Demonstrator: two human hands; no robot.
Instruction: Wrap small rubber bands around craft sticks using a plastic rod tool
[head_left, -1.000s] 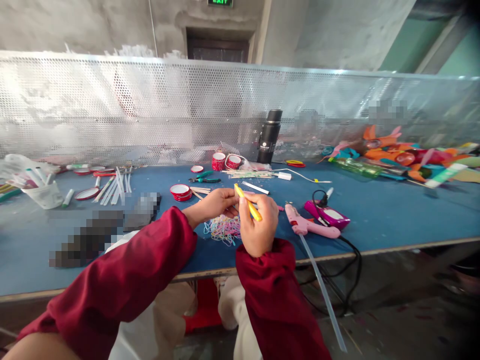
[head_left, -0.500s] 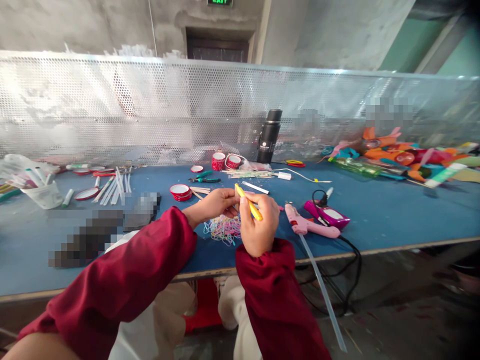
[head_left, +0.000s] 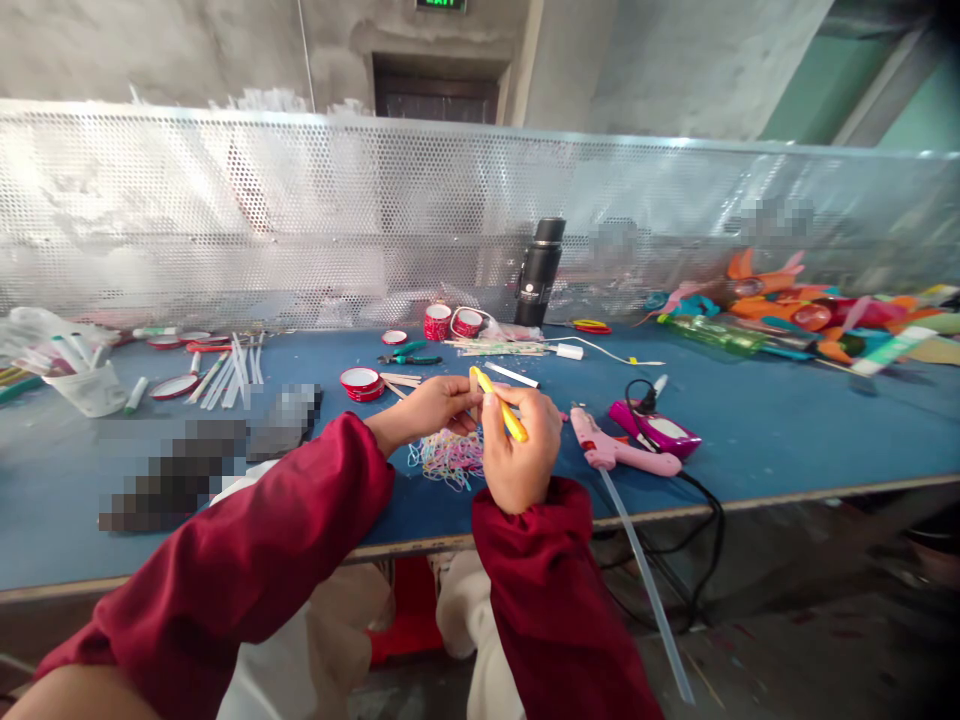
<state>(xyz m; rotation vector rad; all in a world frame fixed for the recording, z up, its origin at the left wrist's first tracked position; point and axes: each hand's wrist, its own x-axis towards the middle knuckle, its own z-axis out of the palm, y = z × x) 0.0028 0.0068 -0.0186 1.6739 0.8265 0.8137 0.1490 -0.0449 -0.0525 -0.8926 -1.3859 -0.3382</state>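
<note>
My right hand is closed around a slim yellow pen-shaped tool, thumb on top, the tool slanting up to the left; its exact kind is unclear. My left hand is pinched near the tool's upper left end, with fingertips together; what lies between them is too small to make out. Both hands hover over a tangled heap of thin pastel loops on the blue table. Behind the hands lies a white stick with a dark end.
A pink glue gun, its clear glue stick over the table edge, lies right, beside a purple box. Red tape rolls, pliers and a black flask stand behind. Left are white sticks and a cup of markers.
My right hand and the yellow tool have shifted very slightly to the right. My left hand stays nearly in place.
</note>
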